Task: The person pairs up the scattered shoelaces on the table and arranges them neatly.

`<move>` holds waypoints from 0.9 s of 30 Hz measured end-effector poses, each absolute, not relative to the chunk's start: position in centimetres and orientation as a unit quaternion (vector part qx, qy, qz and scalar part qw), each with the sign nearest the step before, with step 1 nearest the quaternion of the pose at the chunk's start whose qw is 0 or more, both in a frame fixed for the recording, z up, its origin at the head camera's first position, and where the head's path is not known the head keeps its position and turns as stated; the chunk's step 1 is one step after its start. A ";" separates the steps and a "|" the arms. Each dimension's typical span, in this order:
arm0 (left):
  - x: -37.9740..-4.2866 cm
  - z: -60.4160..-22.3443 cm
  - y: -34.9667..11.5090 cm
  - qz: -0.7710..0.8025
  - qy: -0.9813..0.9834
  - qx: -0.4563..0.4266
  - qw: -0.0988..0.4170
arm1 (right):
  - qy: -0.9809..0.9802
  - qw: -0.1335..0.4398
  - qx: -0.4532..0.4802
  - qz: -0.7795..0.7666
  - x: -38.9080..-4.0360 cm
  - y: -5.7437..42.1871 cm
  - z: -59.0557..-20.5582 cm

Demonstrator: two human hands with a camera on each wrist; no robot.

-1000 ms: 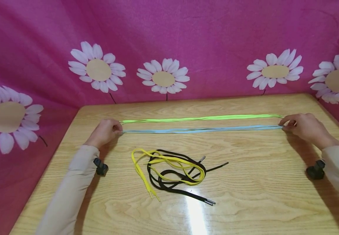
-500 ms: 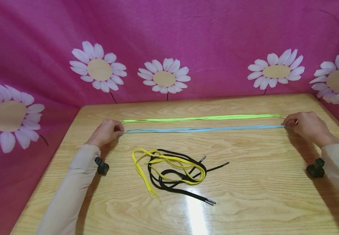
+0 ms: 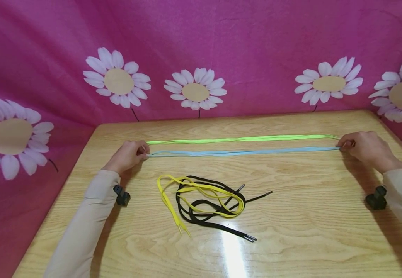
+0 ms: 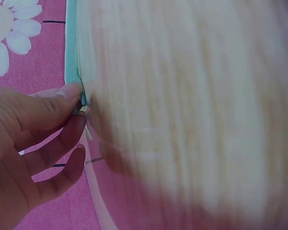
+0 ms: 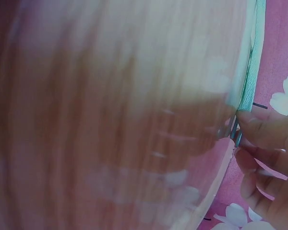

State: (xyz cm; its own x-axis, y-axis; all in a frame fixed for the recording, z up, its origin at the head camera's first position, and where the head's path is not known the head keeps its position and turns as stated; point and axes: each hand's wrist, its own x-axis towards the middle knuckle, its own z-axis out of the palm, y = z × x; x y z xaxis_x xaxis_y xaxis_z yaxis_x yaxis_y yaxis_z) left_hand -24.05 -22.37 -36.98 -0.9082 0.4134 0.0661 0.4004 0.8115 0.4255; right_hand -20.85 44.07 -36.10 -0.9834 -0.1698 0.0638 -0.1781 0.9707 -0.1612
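Note:
A light blue shoelace [image 3: 235, 153], doubled into several strands, runs straight across the table between both hands. Its left end is pinched between thumb and fingertips of my left hand [image 3: 127, 156]; in the left wrist view the lace [image 4: 72, 48] leads away from those fingers. At the other end, my right hand [image 3: 369, 150] pinches the blue lace, and the right wrist view shows the lace [image 5: 249, 86] at thumb and forefinger. Just behind lies a lime green shoelace [image 3: 242, 139], stretched parallel to the blue one.
Nearer the front, a yellow shoelace [image 3: 167, 202] and a black shoelace [image 3: 218, 227] lie looped together on the wooden table [image 3: 309, 231]. A magenta cloth [image 3: 256, 46] with printed daisies hangs behind the table and along its left side.
My right hand has shifted slightly right and away from me, and the blue lace's strands lie closer together near it. The left hand stays nearly in place, still pinching its end.

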 end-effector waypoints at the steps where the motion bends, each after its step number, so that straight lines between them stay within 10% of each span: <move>1: -24.0 -36.9 -22.3 0.221 0.952 0.211 0.018 | -0.993 0.024 0.086 0.083 -20.9 44.1 -36.1; 27: -24.3 -36.4 -22.6 0.136 0.957 0.257 0.027 | -0.990 0.019 0.113 0.079 -20.8 44.3 -36.3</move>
